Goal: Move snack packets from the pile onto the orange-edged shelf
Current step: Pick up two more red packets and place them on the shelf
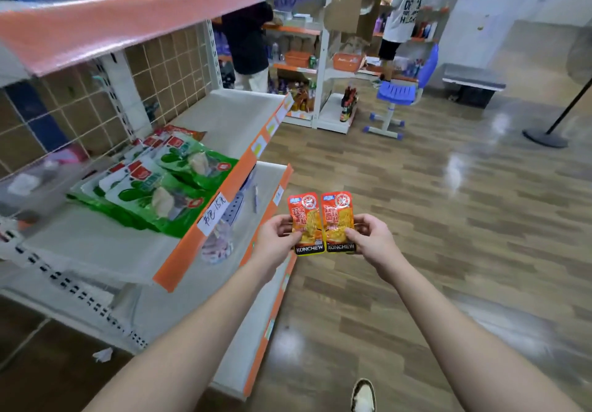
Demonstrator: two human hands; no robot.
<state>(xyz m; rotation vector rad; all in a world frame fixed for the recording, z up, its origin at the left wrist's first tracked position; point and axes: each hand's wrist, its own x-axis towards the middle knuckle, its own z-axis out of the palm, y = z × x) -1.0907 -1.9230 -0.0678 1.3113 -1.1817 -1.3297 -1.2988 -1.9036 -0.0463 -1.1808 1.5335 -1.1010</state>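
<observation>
Head view.

- Item: two small orange-and-yellow foil snack packets with black bottom bands, the left packet and the right packet. They are held upright side by side with inner edges touching, over the wood-pattern floor, just off the front of the shelving. The source pile is not in view.
- Left hand: clamped on the left packet's lower left edge, thumb on the printed face, fingers behind.
- Right hand: clamped on the right packet's lower right edge in the same way.
- Arms: both bare forearms reach forward and converge, wrists about level.
- Destination: white metal shelf with orange front edge, to the left of the hands. It already carries overlapping green-and-white plastic pouches; bare board lies in front of them.
- Step, as judged: carrying, with packets picked and not yet placed.
- Next move, as judged: swing both hands left over the orange edge, lower the packets onto bare board, then release.
</observation>
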